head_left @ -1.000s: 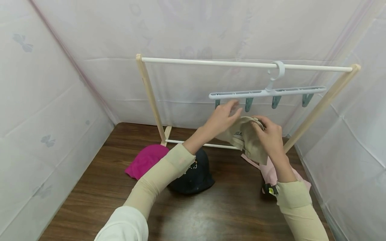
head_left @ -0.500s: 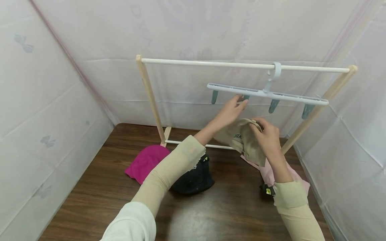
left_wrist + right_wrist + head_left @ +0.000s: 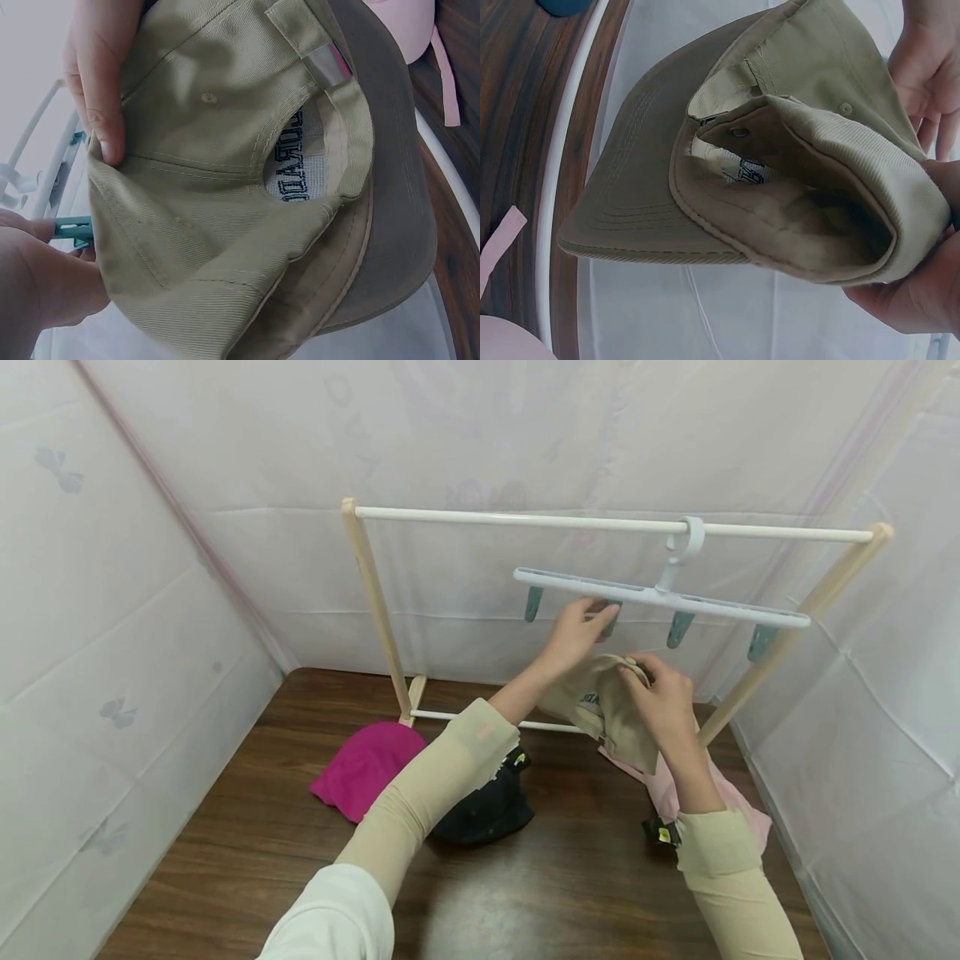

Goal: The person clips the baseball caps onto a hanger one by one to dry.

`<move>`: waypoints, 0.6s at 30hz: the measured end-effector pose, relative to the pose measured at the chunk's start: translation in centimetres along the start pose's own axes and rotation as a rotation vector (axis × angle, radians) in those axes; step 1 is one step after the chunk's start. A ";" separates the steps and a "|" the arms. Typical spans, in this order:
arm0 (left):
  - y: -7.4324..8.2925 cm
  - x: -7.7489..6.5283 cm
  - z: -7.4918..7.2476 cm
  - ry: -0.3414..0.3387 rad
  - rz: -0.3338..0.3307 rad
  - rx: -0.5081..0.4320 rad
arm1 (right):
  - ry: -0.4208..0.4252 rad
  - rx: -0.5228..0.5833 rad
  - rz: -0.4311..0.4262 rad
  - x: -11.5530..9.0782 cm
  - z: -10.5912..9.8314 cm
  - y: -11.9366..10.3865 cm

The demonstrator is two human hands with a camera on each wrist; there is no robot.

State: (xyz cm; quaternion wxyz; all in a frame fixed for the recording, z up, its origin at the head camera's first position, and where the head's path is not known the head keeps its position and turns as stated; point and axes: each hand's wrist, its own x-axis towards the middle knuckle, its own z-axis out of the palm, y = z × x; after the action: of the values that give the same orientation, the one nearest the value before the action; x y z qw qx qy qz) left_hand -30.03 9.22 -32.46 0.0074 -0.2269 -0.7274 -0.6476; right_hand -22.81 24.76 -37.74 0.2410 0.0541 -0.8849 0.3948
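My right hand (image 3: 662, 695) pinches the top of a beige baseball cap (image 3: 626, 731), which hangs with its crown gathered and brim downward. In the right wrist view the cap's brim (image 3: 641, 202) and inside show, with lettering through the back opening. My left hand (image 3: 576, 633) is up at the white clip hanger (image 3: 585, 583) and pinches one of its teal clips (image 3: 73, 229), the second from the left. That clip is close beside the cap's gathered edge in the left wrist view; whether its jaws are spread cannot be told.
The hanger hooks on the white rail (image 3: 487, 517) of a wooden-sided rack (image 3: 375, 602). Below on the brown table (image 3: 225, 827) lie a magenta cap (image 3: 367, 768), a black cap (image 3: 487, 810) partly under my left arm, and a pink cap (image 3: 738, 802) under my right.
My left hand has moved right and up from near the first clip and has taken hold of the second. The hanger has swung and tilted. The beige cap stays nearly in place.
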 end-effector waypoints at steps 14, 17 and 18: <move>0.5 -0.5 0.0 0.019 -0.030 0.024 | 0.013 0.001 0.000 0.0 0.0 0.4; 0.5 -0.6 0.1 0.042 -0.035 -0.017 | 0.028 -0.006 -0.001 0.0 0.1 0.5; 0.4 -0.7 0.1 0.053 -0.032 -0.035 | 0.034 -0.011 0.000 0.0 0.1 0.6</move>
State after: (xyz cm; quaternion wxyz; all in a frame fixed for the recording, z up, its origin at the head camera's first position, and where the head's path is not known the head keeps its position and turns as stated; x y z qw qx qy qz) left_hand -29.26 9.12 -32.33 0.0121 -0.1981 -0.7189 -0.6661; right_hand -23.00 25.07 -38.19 0.2562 0.0460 -0.8828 0.3910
